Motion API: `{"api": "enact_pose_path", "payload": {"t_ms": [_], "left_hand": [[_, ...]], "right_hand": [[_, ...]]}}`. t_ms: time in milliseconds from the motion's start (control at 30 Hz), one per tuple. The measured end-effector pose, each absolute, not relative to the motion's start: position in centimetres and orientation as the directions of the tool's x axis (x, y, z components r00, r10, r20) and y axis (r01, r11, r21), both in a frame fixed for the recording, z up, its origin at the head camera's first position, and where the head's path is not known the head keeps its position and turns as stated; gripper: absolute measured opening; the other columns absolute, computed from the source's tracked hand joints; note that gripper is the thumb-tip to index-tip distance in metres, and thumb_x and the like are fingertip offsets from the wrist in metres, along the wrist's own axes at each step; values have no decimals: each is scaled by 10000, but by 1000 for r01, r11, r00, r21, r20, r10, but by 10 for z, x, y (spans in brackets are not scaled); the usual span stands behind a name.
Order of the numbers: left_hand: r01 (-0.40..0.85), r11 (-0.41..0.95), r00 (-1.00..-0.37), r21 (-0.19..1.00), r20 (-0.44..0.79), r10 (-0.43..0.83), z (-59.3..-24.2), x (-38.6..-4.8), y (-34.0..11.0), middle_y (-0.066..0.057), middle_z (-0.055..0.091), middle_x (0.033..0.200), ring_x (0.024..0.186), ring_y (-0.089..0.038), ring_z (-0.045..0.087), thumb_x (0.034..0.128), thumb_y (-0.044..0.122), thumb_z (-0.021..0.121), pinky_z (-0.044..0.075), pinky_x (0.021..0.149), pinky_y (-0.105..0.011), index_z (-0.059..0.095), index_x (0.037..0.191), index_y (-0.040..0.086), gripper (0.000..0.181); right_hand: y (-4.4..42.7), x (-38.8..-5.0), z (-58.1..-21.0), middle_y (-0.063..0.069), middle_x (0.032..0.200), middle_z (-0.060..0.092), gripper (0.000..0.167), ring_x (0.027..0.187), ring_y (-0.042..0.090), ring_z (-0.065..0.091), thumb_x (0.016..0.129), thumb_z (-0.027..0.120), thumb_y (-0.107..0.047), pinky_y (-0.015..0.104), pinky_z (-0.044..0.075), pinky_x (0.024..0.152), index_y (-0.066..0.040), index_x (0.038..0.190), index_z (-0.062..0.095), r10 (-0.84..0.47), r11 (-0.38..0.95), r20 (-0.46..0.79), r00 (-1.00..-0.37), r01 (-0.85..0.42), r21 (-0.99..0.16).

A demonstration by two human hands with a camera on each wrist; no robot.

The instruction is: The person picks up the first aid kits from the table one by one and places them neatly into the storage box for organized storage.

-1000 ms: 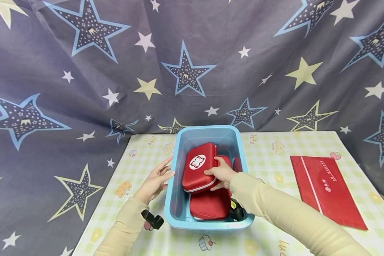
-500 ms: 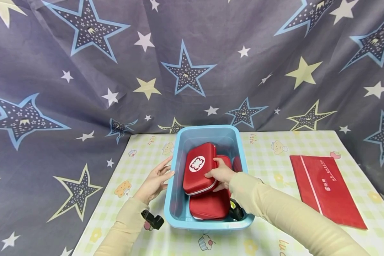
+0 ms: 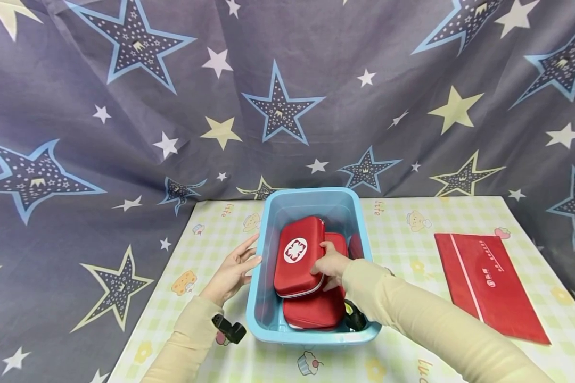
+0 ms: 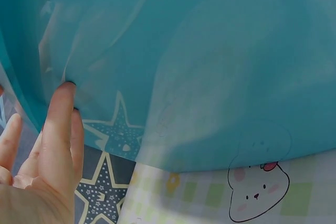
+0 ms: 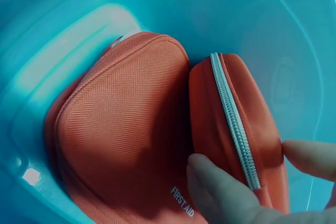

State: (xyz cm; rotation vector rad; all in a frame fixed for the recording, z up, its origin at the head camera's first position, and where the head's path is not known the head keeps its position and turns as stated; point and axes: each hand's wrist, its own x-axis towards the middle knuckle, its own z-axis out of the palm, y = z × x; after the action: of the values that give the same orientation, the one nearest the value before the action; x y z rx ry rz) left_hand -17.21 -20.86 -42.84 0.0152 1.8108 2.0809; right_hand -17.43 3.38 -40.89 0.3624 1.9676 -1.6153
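A red zip case with a white cross emblem (image 3: 287, 274) lies tilted inside a blue bin (image 3: 257, 324), partly on top of another red case (image 3: 313, 311). My right hand (image 3: 333, 265) grips the upper case by its right edge. In the right wrist view, the fingers and thumb of my right hand (image 5: 226, 192) are on either side of the zipped case (image 5: 262, 124), beside the case lettered FIRST AID (image 5: 121, 114). My left hand (image 3: 230, 274) touches the bin's left outer wall with extended fingers; the left wrist view shows the left hand (image 4: 55, 150) against the blue wall (image 4: 220, 66).
A flat red pouch (image 3: 489, 287) lies on the checked tablecloth to the right. A black object with a yellow-green label (image 3: 355, 319) sits in the bin's near right corner. Behind the table hangs a star-patterned curtain (image 3: 335, 64).
The upper case has shifted slightly toward the near side of the bin and now lies lower, with my right hand still on it. My left hand has not visibly moved.
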Motion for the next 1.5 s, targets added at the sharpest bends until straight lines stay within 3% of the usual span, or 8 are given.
{"api": "enact_pose_path", "payload": {"t_ms": [333, 600, 900, 1033, 1267, 1500], "left_hand": [[-268, -114, -926, 957, -223, 303, -430, -172, -209, 26, 536, 1216, 997, -115, 612, 955, 56, 526, 567, 753, -332, 238, 1513, 191, 642], [-266, -110, -926, 958, -222, 304, -430, -171, -209, 1, 520, 1253, 1060, -164, 597, 955, 65, 532, 564, 768, -349, 243, 1512, 197, 642], [-267, -106, -926, 958, -225, 302, -430, -172, -209, 8, 522, 1261, 1052, -171, 602, 950, 72, 543, 565, 759, -348, 244, 1512, 194, 648], [-270, -103, -926, 957, -229, 300, -429, -171, -209, 7, 520, 1260, 1013, -139, 609, 950, 72, 543, 564, 753, -341, 244, 1512, 192, 648], [-273, -96, -927, 957, -234, 294, -428, -171, -210, 1, 517, 1263, 1014, -128, 605, 955, 77, 537, 564, 753, -338, 241, 1513, 192, 642], [-271, -101, -926, 957, -231, 299, -428, -171, -209, 15, 521, 1248, 1008, -121, 605, 958, 73, 527, 559, 773, -352, 236, 1513, 189, 637]], "right_hand": [[34, -173, -407, 298, 1319, 325, 778, 1117, 501, 492, 811, 574, 104, 623, 492, 827, -115, 1437, 169, -152, 253, -577, -802, 533, -807], [35, -174, -406, 250, 1351, 347, 767, 1129, 455, 494, 823, 586, 24, 607, 520, 770, -134, 1459, 188, -120, 319, -538, -834, 481, -817], [37, -174, -401, 190, 1463, 284, 708, 1280, 454, 361, 850, 550, 0, 678, 426, 885, -107, 1464, 213, -126, 318, -511, -850, 453, -833], [36, -174, -402, 209, 1418, 338, 694, 1278, 418, 378, 847, 542, 6, 667, 424, 901, -104, 1460, 237, -130, 305, -501, -856, 446, -841], [38, -174, -399, 227, 1223, 507, 579, 1034, 375, 563, 891, 540, -27, 537, 515, 863, -90, 1421, 315, -183, 229, -509, -841, 467, -854], [45, -173, -391, 179, 1156, 532, 506, 1055, 358, 601, 894, 521, -52, 490, 539, 849, -41, 1378, 375, -275, 156, -502, -820, 478, -865]]}}
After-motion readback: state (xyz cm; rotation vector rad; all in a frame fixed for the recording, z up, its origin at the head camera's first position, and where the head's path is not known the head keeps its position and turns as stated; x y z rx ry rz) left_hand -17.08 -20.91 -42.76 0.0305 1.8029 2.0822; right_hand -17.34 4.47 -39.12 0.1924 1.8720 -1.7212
